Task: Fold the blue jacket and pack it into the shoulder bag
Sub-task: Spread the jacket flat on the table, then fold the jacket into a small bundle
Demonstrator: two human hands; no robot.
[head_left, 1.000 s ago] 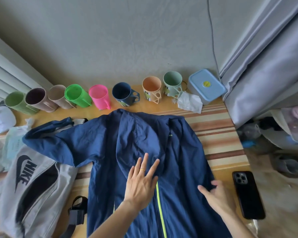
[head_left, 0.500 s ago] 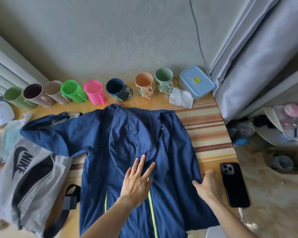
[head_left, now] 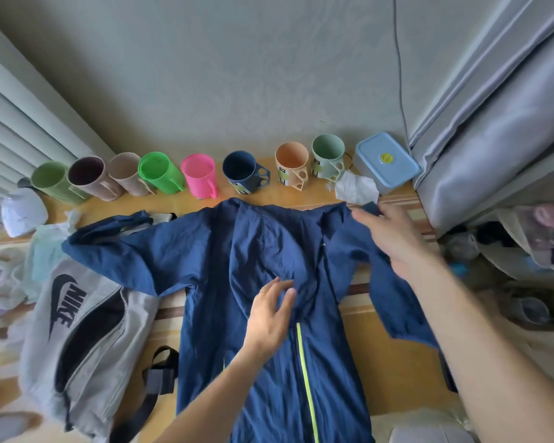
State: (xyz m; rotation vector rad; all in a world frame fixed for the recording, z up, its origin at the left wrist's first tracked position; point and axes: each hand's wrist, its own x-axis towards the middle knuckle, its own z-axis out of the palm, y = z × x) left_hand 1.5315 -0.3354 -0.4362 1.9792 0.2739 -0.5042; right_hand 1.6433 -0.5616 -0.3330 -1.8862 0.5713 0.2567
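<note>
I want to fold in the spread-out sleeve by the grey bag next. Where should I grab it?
Probably at the cuff end of the blue jacket, coming from the left hand's side. The sleeve lies flat and stretched outward over the shoulder bag, so pinching its free tip lets it swing across the body.

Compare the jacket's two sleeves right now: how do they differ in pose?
The left sleeve lies spread on the table, reaching over the grey shoulder bag, with no hand on it. The right sleeve is lifted off the table in the right hand, its lower part hanging past the table edge. Both are the same dark blue and neither is folded in yet.
</note>
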